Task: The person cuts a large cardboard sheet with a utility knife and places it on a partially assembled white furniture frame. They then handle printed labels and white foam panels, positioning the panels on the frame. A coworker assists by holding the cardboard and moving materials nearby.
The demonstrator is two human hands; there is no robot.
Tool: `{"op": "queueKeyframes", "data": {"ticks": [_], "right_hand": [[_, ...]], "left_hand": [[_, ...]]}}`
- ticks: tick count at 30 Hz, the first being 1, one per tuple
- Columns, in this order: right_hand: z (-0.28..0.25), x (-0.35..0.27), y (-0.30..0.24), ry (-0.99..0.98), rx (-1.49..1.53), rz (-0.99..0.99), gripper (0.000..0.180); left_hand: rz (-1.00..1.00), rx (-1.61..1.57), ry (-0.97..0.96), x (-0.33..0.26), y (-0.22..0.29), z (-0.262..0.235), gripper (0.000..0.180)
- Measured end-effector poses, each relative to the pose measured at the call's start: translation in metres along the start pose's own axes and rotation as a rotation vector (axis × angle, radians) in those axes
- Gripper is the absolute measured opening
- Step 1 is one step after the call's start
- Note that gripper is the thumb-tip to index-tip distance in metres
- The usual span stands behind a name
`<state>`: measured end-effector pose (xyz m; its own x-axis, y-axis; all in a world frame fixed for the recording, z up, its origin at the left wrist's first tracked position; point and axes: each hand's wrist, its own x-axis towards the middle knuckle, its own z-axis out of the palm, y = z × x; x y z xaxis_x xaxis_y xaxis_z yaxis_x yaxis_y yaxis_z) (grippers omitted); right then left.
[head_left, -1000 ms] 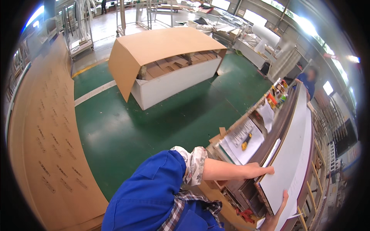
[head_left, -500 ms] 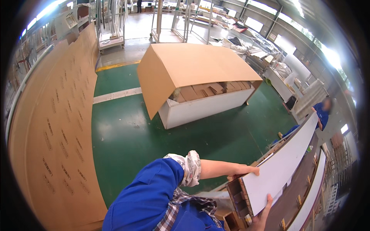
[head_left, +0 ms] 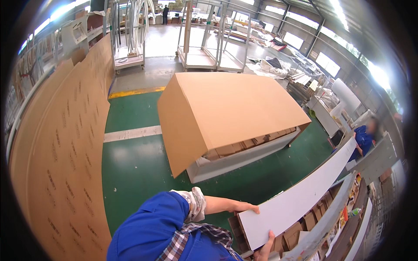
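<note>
A long white panel (head_left: 300, 193) with a brown, hollow-looking edge stretches from my hands toward the far right. My left hand (head_left: 246, 208) grips its near left corner, thumb on the white face and the other fingers hidden beneath. On the near right edge, my right hand (head_left: 264, 249) is closed with its thumb up on the face; its remaining fingers are mostly hidden. A co-worker in blue (head_left: 363, 138) is at the panel's far end with an arm against it. Under and beside the panel lies a long frame with brown cardboard-like pieces (head_left: 310, 221) inside.
Ahead, a large brown cardboard sheet (head_left: 244, 106) drapes over a white-sided block (head_left: 244, 161) on the green floor (head_left: 130, 161). Printed brown sheeting (head_left: 56, 174) stands along the left. Metal rack carts (head_left: 213, 61) are farther back. A grey-edged bench (head_left: 322, 239) with tools lies right.
The panel and both my hands have shifted left, and the panel's white face now shows more flatly. More of the filled frame beside it has come into sight. The view has tilted upward.
</note>
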<state>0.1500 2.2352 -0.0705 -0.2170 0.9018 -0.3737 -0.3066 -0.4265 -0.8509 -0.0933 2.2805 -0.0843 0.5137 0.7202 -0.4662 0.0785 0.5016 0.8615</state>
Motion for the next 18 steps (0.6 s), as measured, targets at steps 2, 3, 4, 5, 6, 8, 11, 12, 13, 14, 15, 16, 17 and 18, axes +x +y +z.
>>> {"op": "queueKeyframes", "data": {"ticks": [2, 3, 4, 5, 6, 8, 11, 12, 13, 14, 15, 16, 17, 18], "right_hand": [[0.047, 0.016, 0.016, 0.065, -0.042, 0.012, 0.066], [0.059, 0.033, 0.03, 0.081, -0.032, 0.075, 0.067], [0.06, 0.055, 0.048, 0.101, -0.025, 0.134, 0.067], [0.084, 0.067, 0.058, 0.114, -0.018, 0.195, 0.067], [0.107, 0.077, 0.066, 0.098, -0.086, 0.183, 0.065], [0.166, 0.09, 0.078, 0.094, -0.083, 0.181, 0.065], [0.235, 0.125, 0.106, 0.052, -0.059, 0.18, 0.068], [0.25, 0.147, 0.123, 0.025, -0.05, 0.195, 0.07], [0.268, 0.161, 0.136, -0.005, -0.045, 0.221, 0.071], [0.325, 0.155, 0.129, 0.004, 0.009, 0.074, 0.067], [0.348, 0.169, 0.139, 0.0, 0.027, 0.107, 0.066], [0.382, 0.181, 0.148, -0.017, 0.009, 0.162, 0.065], [0.405, 0.19, 0.157, 0.004, 0.01, 0.201, 0.064], [0.422, 0.211, 0.175, -0.059, 0.023, 0.241, 0.066]], "left_hand": [[-0.016, -0.023, -0.022, -0.015, -0.009, -0.048, 0.079], [-0.024, -0.033, -0.035, -0.021, -0.013, -0.073, 0.08], [-0.028, -0.043, -0.053, -0.026, -0.017, -0.097, 0.081], [-0.035, -0.05, -0.066, -0.032, -0.022, -0.121, 0.081], [-0.043, -0.057, -0.078, -0.035, -0.03, -0.145, 0.081], [-0.05, -0.083, -0.107, -0.042, -0.041, -0.197, 0.082], [-0.076, -0.216, -0.154, -0.085, -0.034, -0.267, 0.073], [-0.103, -0.201, -0.137, -0.094, -0.031, -0.295, 0.073], [-0.117, -0.203, -0.117, -0.111, -0.029, -0.32, 0.072], [-0.134, -0.198, -0.101, -0.131, -0.023, -0.348, 0.072], [-0.149, -0.194, -0.084, -0.147, -0.02, -0.373, 0.072], [-0.119, -0.248, -0.086, -0.151, -0.037, -0.406, 0.071], [-0.125, -0.222, -0.042, -0.172, -0.028, -0.425, 0.069], [-0.143, -0.219, 0.012, -0.193, -0.027, -0.448, 0.068]]}}
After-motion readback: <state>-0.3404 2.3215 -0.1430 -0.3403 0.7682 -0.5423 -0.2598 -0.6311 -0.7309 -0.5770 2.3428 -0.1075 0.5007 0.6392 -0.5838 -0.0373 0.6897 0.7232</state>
